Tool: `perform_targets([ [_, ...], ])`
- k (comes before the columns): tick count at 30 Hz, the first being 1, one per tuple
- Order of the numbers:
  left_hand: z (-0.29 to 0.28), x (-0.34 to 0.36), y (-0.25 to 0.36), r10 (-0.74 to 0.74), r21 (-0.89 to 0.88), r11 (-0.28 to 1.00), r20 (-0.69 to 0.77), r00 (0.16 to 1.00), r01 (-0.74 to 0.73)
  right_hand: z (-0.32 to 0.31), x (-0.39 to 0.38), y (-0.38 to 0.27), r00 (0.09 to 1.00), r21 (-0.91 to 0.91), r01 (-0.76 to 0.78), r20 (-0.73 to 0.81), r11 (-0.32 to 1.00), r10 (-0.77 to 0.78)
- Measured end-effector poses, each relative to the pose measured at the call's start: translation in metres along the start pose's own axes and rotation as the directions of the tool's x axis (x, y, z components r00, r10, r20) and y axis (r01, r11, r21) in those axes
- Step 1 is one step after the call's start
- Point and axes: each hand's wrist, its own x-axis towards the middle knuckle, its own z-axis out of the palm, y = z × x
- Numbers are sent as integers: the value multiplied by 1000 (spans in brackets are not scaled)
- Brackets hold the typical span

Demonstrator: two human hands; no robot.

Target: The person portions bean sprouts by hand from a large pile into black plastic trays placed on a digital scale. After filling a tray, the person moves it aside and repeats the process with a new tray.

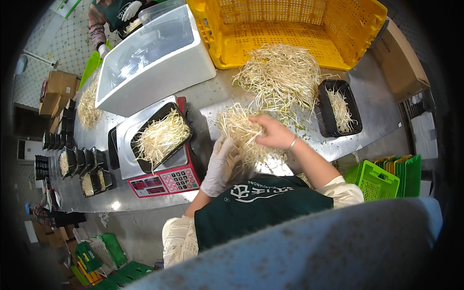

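In front of my chest I hold a loose bunch of bean sprouts [241,126] between both hands. My left hand [220,166], in a white glove, cups the bunch from the left side. My bare right hand [274,133], with a bracelet at the wrist, is closed over its right side. A larger heap of bean sprouts [280,77] lies on the metal table just beyond. To my left a black tray [185,140] filled with sprouts rests tilted on the steel pan of a red scale [166,183]. Another black tray [350,129], partly filled with sprouts, stands at the right.
A yellow crate [290,43] lies on its side behind the heap. Left of it stands a white foam box [154,63]. Several filled black trays [82,162] line the table's left end. A co-worker's gloved hand [131,10] shows at far left; green crates [374,181] stand at lower right.
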Motion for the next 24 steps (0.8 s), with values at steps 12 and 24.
perform_targets([
  [12,-1,32,0,250,717,-452,672,697,-530,57,-46,4,994,-613,-48,-105,789,-21],
  [24,-33,73,16,111,781,603,122,986,-164,-54,-57,45,931,101,-258,-238,961,275],
])
